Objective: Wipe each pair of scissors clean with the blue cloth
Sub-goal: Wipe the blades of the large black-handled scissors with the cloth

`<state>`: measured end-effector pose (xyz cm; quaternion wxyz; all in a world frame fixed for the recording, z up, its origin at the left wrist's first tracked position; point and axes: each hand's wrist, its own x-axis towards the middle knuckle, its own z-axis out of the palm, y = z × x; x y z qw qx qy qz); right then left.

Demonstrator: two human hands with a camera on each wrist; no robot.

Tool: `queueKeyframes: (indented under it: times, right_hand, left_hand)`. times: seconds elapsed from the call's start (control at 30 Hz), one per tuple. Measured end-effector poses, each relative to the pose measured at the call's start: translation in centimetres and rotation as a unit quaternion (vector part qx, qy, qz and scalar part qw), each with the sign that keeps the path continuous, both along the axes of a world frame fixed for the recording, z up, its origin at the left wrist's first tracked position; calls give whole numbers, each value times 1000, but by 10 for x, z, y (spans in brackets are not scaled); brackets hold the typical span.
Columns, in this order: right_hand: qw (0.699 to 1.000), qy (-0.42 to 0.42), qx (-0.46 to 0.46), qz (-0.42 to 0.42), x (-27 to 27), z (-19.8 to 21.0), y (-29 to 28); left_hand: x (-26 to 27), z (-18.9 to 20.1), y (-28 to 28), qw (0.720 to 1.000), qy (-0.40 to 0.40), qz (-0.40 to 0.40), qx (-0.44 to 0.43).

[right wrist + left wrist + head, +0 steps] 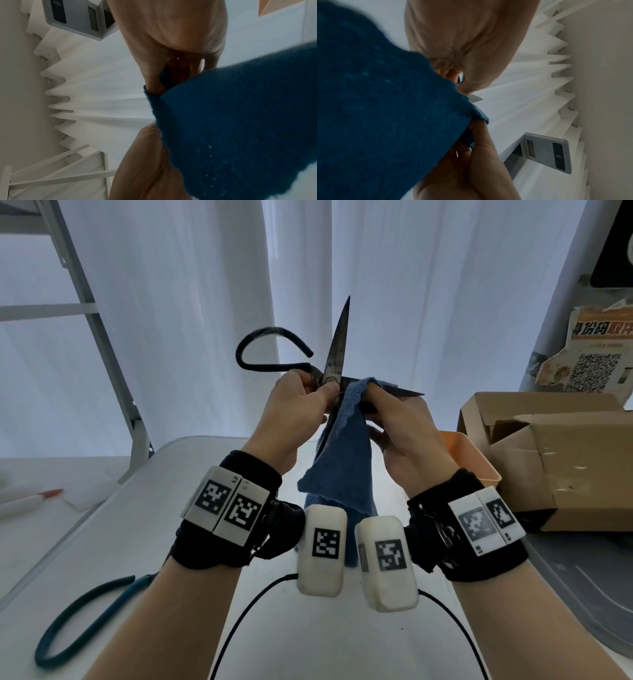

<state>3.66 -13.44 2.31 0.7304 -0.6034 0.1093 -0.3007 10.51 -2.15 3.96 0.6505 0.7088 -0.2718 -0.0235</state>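
the left hand [294, 402] pinches the spread black iron scissors [337, 350] at the pivot (blades apart for access) above the table, while the right hand [400, 422] pinches the blue terry cloth [346, 446] around the lower blade.

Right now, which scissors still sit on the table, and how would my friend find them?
Start at the white table and look to its near left corner, beside the person's left forearm. The scissors with teal handles lie flat there, untouched. The black-handled scissors are up in the left hand, against the blue cloth.
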Motion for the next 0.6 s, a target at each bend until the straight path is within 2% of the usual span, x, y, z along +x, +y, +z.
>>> queueKeyframes:
  times: [0.27,0.37,0.47,0.6]
  right_hand:
    - [999,-20,38,9,3,-3,3]
    - [998,-23,27,47,2,-1,2]
    - [997,-9,14,73,0,0,-5]
    - [998,-1,58,-22,-4,1,-17]
  left_hand:
    - [2,0,2,1000,2,22,3]
    - [5,-1,2,1000,10,22,10]
    - [7,0,4,999,16,24,-18]
    - [9,9,17,996,38,33,-81]
